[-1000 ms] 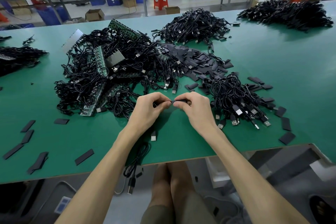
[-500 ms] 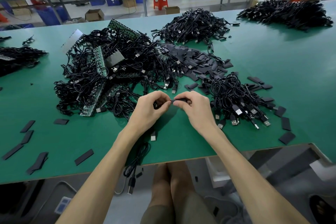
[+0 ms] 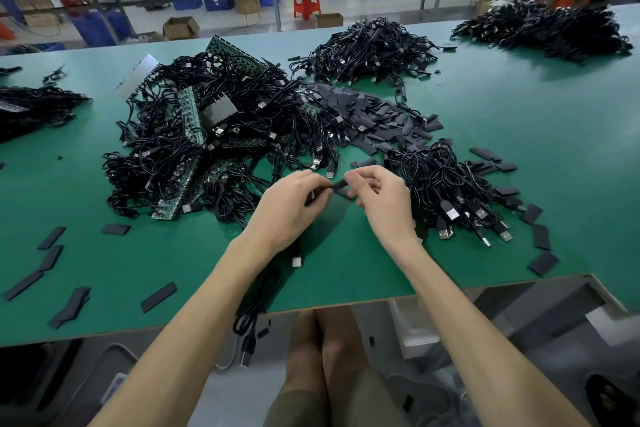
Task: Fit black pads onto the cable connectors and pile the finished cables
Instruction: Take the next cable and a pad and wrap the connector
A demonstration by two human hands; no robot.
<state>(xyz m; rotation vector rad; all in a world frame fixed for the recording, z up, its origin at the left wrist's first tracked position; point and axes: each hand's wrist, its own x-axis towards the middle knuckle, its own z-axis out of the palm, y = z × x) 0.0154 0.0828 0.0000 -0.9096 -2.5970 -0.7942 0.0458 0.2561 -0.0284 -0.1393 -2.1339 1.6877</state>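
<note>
My left hand (image 3: 289,208) and my right hand (image 3: 382,199) meet above the green table (image 3: 519,135) near its front edge. Between their fingertips sits a small black pad (image 3: 338,185) on a cable end; both hands pinch it. The cable (image 3: 258,305) runs under my left wrist, with a silver connector (image 3: 296,261) showing, and hangs over the table's front edge. A heap of loose black pads (image 3: 374,118) lies behind my hands. To the right lies a pile of cables (image 3: 446,191) with bare USB plugs.
A big tangle of black cables and green circuit boards (image 3: 194,146) fills the left centre. More cable piles sit at the far centre (image 3: 370,48), far right (image 3: 543,28) and left edge (image 3: 31,107). Loose pads (image 3: 52,258) dot the front left and right (image 3: 542,236).
Both hands have shifted slightly away from me over the table and the right hand's fingers have loosened a little; the pad stays pinched between them.
</note>
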